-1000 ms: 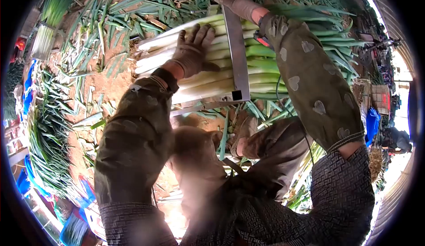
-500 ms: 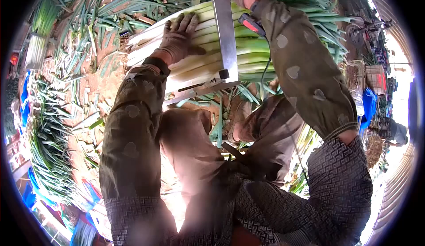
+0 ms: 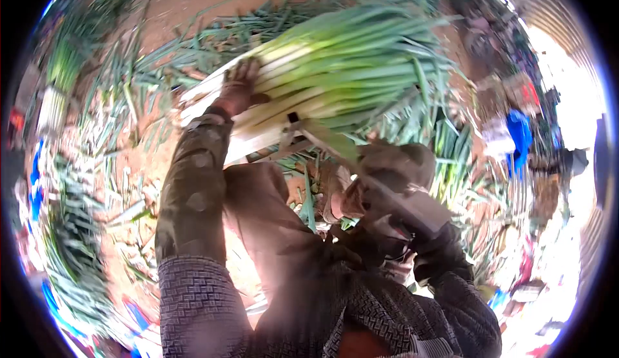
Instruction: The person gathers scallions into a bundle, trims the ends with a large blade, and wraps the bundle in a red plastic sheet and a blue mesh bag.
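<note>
While the right hand is lost in blur and shadow past the right sleeve (image 3: 445,255), so that I cannot tell what it grips, a blurred metal bar (image 3: 351,158) slants from near that sleeve to a dark-ended corner below and right of the left hand (image 3: 240,87). The left knee (image 3: 255,184), below the left hand, sits close to the near edge of the stalk bundle (image 3: 335,61), leaving little room between. Fingers spread wide, the left hand rests on the bundle: pale white stalks around it, yellow-green further right, then darker leaves fanning out. Left of that hand, bare soil (image 3: 155,119) gives a gap; past the bundle lie loose leaves (image 3: 225,29), then open ground. Far right of both hands stands a boxy container (image 3: 521,90) with a red patch, its contents too blurred to tell.
</note>
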A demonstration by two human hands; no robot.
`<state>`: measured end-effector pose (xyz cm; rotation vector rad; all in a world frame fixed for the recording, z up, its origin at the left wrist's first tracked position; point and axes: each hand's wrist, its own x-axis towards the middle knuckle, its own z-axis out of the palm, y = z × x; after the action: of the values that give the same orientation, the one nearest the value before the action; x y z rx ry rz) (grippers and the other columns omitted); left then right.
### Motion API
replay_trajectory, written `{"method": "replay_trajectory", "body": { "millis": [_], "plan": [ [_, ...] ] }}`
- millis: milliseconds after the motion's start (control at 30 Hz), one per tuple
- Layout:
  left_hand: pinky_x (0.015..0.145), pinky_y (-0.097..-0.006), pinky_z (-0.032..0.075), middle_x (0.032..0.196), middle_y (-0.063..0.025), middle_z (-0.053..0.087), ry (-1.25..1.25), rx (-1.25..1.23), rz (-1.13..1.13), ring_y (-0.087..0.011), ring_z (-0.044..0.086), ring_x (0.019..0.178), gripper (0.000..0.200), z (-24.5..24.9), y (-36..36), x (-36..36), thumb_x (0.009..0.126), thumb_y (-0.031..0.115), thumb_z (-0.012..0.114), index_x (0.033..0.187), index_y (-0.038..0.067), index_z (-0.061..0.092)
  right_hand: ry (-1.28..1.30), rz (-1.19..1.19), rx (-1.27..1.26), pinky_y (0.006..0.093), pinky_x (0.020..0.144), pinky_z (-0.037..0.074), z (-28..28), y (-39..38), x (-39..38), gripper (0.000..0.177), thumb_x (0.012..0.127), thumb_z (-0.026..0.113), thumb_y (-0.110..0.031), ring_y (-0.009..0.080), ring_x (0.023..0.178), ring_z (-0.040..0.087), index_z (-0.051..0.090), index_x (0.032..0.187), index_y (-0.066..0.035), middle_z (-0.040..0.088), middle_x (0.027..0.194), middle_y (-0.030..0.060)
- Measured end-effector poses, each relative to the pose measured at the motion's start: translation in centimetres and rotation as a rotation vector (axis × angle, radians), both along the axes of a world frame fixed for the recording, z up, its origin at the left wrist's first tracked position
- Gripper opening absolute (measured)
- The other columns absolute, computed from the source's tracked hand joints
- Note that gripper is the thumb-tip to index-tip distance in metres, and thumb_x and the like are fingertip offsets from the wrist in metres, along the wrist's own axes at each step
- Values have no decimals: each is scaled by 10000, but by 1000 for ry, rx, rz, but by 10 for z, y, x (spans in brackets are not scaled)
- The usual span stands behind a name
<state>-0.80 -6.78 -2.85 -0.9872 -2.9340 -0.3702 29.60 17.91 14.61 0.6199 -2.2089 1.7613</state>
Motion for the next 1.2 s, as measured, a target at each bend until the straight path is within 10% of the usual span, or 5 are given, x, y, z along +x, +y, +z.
{"method": "replay_trajectory", "body": {
  "millis": [200,333,767,967,1200],
  "plan": [
    [1187,-365,203,1581,-163,233,-183,308,-192,-319,207,1459,868,-11,-1,-10,848,245,702,1527,26,207,67,40,446,538,1071,350,-61,5,96,419,829,627,-215,406,1314,435,614,1218,-60,601,1245,102],
    [1139,-497,250,1567,-221,216,53,10,-123,-402,207,1442,896,-39,-18,-29,896,470,634,1554,141,122,125,-163,375,539,1084,333,-88,8,107,433,779,649,-225,384,1310,441,620,1181,-67,597,1228,110],
    [1159,-444,244,1547,-236,248,-18,131,-212,-408,255,1417,812,-35,-21,-33,894,221,647,1538,63,178,128,-157,567,410,936,488,-110,20,134,414,797,593,-140,282,1195,532,573,1210,-124,518,1345,50],
    [1139,-474,257,1559,-228,219,-55,57,-129,-433,253,1407,793,-41,-29,-43,923,234,616,1550,103,148,-149,-108,602,370,833,522,-131,29,158,287,834,580,-160,255,980,632,593,1109,-76,634,1123,69],
    [1137,-469,271,1528,-227,264,-123,85,-86,-411,289,1391,790,-35,-27,-39,922,127,607,1543,81,121,-159,-1078,242,220,622,533,-107,166,276,146,786,738,-16,123,704,646,619,861,-52,656,829,48]
  ]
}}
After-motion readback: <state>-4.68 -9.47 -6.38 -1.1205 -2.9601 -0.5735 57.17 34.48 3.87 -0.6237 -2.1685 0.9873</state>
